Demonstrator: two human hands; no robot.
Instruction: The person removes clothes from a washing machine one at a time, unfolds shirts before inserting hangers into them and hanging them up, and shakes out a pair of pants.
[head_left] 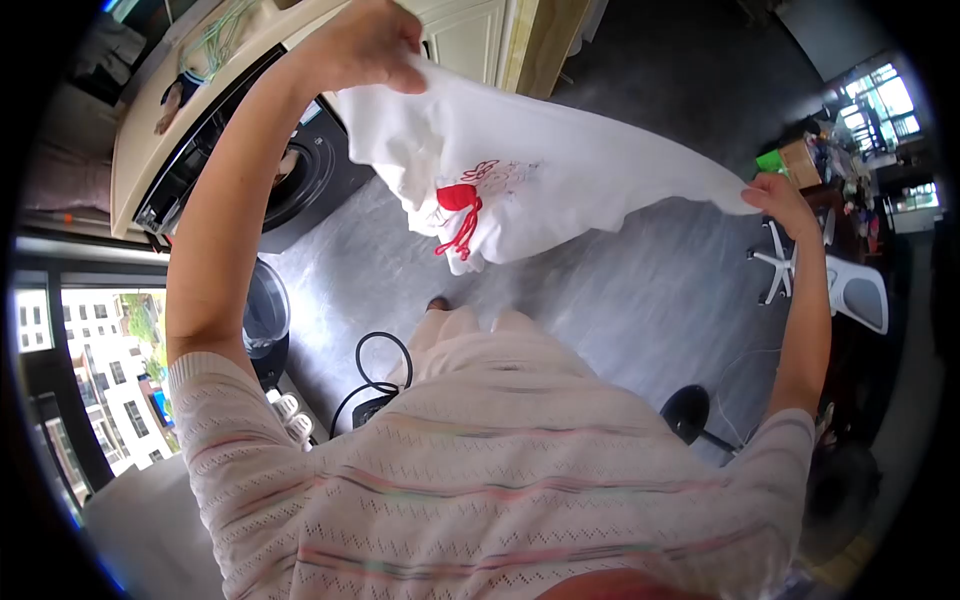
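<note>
A white garment (560, 150) with a red patch, red cords and a red line drawing hangs stretched between my two hands, above the grey floor. My left hand (365, 45) is raised at the upper left, its fingers closed on one end of the cloth. Over at the right, my right hand (778, 200) pinches the opposite, narrow end. The lower edge of the cloth falls in folds below the red cords, touching nothing.
A dark front-loading washing machine (310, 165) stands under a cream counter (140, 130) at the left. Beside it is a clear round bin (266, 305). A black cable (385, 337) loops near my feet. At the right are a white chair (858, 293) and a cluttered desk (850, 210).
</note>
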